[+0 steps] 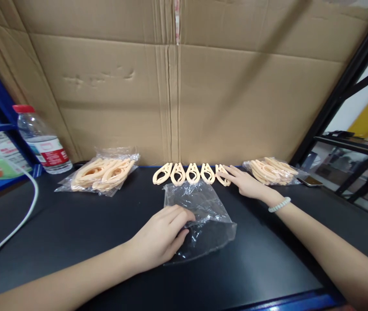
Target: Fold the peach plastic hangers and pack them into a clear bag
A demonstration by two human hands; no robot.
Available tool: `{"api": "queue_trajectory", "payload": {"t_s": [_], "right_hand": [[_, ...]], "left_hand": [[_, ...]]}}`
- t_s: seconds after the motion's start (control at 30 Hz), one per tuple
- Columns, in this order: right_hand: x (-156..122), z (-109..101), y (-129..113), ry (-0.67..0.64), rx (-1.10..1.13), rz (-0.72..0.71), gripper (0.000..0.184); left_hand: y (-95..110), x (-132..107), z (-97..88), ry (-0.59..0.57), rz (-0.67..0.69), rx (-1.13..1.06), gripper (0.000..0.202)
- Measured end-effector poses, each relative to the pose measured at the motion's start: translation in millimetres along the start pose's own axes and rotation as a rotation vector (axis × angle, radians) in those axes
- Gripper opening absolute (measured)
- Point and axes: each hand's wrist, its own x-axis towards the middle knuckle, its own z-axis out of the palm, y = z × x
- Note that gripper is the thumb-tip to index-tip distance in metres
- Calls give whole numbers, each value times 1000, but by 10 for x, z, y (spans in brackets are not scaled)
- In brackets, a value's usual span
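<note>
Five-like pale peach plastic pieces, looking like folded travel hangers [193, 173], lie in a row along the back of the black tabletop. Over the rightmost folded hanger [220, 169] my right hand [246, 183] reaches, its fingers stretched out and touching it. A clear plastic bag [203, 205] lies flat in front of the row, with nothing visible inside. My left hand [162, 231] is at the bag's left side near its mouth, fingers curled and closed on the film; the exact contact is partly hidden.
Bagged hangers [104, 172] lie at the back left, and another bagged bundle [269, 170] at the back right beside a phone-like object [309, 180]. A red-capped water bottle [46, 142] and a white cable [30, 207] are at left. Cardboard [251, 99] walls the back.
</note>
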Motion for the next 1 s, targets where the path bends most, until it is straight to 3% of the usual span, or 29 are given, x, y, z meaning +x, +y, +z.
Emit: {"api": "queue_trajectory", "payload": {"t_s": [0.17,0.4,0.53,0.7,0.83,0.9,1.0], "right_hand": [[16,-11,-41,-71,67,-19,88],[-134,-331,-336,-143,77,13,61],[-188,-448,-433,-150,97,-18,71],[-158,-340,-309,-136,67,-40,84],[-135,-355,-313,-180,162,-36,63],[-134,-446,-373,-216,155,7,49],[-146,-625,-463,-302,162,62,42]], "left_hand": [[3,0,-9,-8,102,73,22],[-56,-37,32,-34,76,66,26],[-61,-44,35,-41,74,63,25],[-54,-35,22,-37,81,64,24],[-34,-23,11,-36,102,94,23],[-17,-15,4,-26,118,121,21],[11,-11,-1,-2,135,170,18]]}}
